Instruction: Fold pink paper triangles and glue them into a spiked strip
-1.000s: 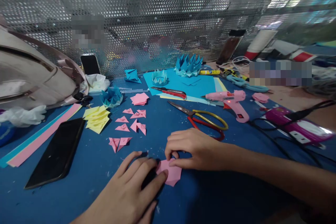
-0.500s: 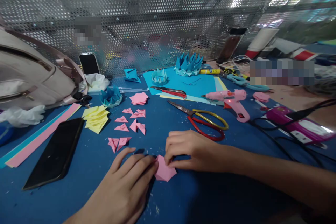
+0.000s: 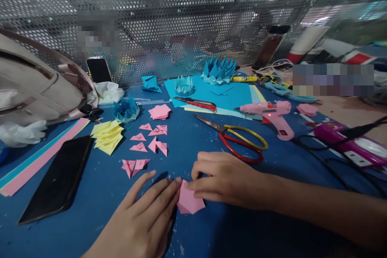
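Observation:
A pink paper piece (image 3: 190,202) lies on the blue tabletop between my hands. My left hand (image 3: 148,213) is palm down at its left edge, fingers stretched, fingertips touching the paper. My right hand (image 3: 220,177) has curled fingers, with its thumb and fingertips on the paper's upper right part. Folded pink triangles (image 3: 140,165) lie just beyond my left hand, with several more behind them. A stack of pink sheets (image 3: 159,111) and a stack of yellow sheets (image 3: 108,136) sit farther back.
Scissors (image 3: 223,130) lie beyond my right hand, near a pink glue gun (image 3: 273,113) and a red cutter (image 3: 199,105). Blue paper crowns (image 3: 219,70) stand at the back. A black phone (image 3: 57,181), paper strips (image 3: 45,155) and a bag (image 3: 36,84) are left; a purple power strip (image 3: 347,145) is right.
My right thumb and fingertips have shifted slightly left and up along the pink paper, which shows a little more of its face. The whole view has shifted slightly.

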Demonstrator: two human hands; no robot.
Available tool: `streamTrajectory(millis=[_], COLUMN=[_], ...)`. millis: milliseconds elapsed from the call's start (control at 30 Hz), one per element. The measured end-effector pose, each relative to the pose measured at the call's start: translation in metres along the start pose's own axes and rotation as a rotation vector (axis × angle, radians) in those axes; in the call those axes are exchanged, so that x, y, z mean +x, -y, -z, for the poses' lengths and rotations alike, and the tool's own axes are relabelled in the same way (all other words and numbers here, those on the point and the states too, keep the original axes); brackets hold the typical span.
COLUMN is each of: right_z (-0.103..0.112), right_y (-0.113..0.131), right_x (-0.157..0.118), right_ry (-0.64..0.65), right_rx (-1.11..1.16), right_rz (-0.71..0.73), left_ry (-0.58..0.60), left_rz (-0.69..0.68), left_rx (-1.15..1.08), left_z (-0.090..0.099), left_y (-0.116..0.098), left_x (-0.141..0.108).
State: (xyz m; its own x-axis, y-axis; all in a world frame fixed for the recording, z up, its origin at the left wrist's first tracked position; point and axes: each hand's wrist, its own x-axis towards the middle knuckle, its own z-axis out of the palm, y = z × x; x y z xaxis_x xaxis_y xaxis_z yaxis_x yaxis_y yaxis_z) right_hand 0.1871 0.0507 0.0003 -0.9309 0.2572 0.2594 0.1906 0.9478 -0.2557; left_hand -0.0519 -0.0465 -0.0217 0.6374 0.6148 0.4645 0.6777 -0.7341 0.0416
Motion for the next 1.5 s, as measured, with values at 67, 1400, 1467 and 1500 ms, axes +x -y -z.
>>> streamTrajectory(millis=[67, 1400, 1467, 1500], right_z=[-0.001, -0.001, -0.002, -0.003], right_y=[-0.001, 0.001, 0.002, 0.003], right_x=[0.0, 0.003, 0.002, 0.002], right_ry=[-0.012, -0.064, -0.086, -0.089], right_rx=[0.019, -0.333, -0.347, -0.35], right_rz=[0.006, 0.24, 0.252, 0.257], left_ry=[-0.008, 0.069, 0.097, 0.113], left_rz=[-0.001, 0.439, 0.497, 0.507], left_rx=[0.002, -0.451, -0.43, -0.412], left_z=[0.0, 0.01, 0.006, 0.005], left_y=[-0.002, 0.007, 0.006, 0.005], left_x=[0.0, 0.02, 0.026, 0.028])
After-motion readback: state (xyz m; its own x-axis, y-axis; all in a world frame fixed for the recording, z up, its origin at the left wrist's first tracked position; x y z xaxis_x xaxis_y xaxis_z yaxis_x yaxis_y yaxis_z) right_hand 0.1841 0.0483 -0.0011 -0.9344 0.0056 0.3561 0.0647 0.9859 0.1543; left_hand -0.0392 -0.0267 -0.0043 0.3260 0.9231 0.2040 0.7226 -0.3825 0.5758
